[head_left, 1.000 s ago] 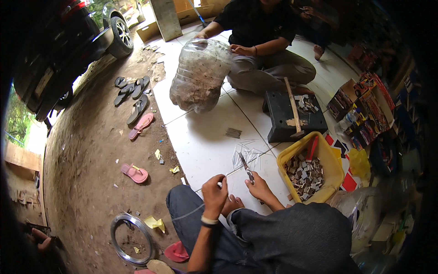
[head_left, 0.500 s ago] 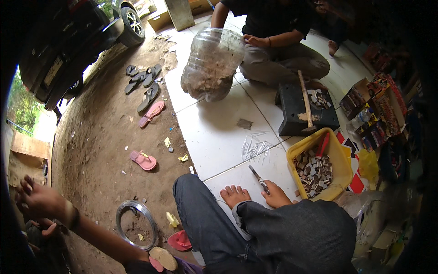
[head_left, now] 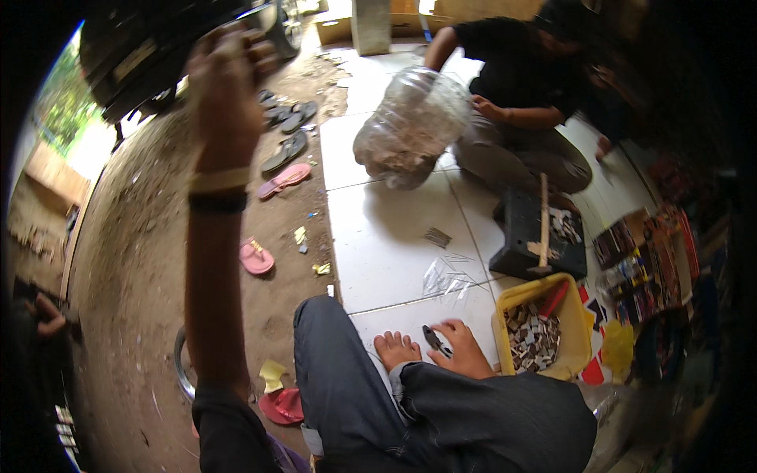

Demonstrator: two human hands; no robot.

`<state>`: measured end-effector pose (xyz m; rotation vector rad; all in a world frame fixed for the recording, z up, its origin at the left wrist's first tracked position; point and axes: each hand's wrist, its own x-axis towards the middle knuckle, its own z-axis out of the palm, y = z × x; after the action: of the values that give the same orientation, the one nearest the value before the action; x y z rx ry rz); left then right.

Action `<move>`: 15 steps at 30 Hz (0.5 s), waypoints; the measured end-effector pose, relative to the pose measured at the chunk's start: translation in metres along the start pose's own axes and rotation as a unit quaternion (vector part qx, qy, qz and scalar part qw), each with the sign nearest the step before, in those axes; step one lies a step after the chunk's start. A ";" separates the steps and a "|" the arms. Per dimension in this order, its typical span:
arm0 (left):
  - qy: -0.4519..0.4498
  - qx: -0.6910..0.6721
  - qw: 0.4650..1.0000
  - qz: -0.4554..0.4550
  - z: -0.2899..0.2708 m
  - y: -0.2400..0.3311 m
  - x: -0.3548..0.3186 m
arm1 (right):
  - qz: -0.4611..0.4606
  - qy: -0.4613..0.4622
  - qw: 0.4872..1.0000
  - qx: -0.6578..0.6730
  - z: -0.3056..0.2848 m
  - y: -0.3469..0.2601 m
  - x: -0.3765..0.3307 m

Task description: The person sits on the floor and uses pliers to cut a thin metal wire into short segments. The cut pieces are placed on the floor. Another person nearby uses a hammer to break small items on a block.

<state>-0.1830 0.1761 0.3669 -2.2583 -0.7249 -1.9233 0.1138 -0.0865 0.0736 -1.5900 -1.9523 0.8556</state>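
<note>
My left hand [head_left: 229, 98] is raised high at the upper left, in front of the dark car, with a band at the wrist. Motion smears its bent fingers, so whether they hold anything is unclear. Low over the white tiles, beside my bare foot [head_left: 397, 349], my right hand [head_left: 465, 352] holds a small dark tool that looks like pliers [head_left: 435, 340]. Thin straight wire pieces [head_left: 451, 277] lie scattered on the tiles ahead of it. To its right stands a yellow tub [head_left: 579, 359] of small grey-brown chips, with a red-handled tool inside.
Opposite, a seated person tilts a large clear plastic bottle [head_left: 414, 118]. A hammer [head_left: 544, 221] rests on a black box [head_left: 512, 251]. Sandals [head_left: 285, 180] lie on the dirt at left; my left arm partly covers a wire coil [head_left: 181, 366]. Packets in cartons [head_left: 654, 252] stand at right.
My left hand has swung up and right from the lower left, across the dirt. My right hand has shifted slightly and turned the tool. The whole view has shifted too.
</note>
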 end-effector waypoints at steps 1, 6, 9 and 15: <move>0.000 -0.026 0.997 -0.077 0.008 0.006 0.002 | -0.032 -0.017 0.997 0.072 -0.036 -0.022 0.011; 0.006 -0.384 0.864 -0.325 0.069 0.028 0.013 | -0.381 -0.419 0.743 0.358 -0.103 -0.161 0.093; 0.063 -0.412 0.819 -0.394 0.094 0.030 0.020 | -0.513 -0.463 0.671 0.269 -0.070 -0.221 0.097; 0.056 -0.412 0.825 -0.382 0.071 0.003 0.009 | -0.418 -0.367 0.747 -0.363 -0.023 -0.201 0.088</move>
<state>-0.1166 0.2022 0.3617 -2.4154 -1.0425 -3.2452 -0.0252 -0.0233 0.2330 -0.3793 -3.4349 0.3095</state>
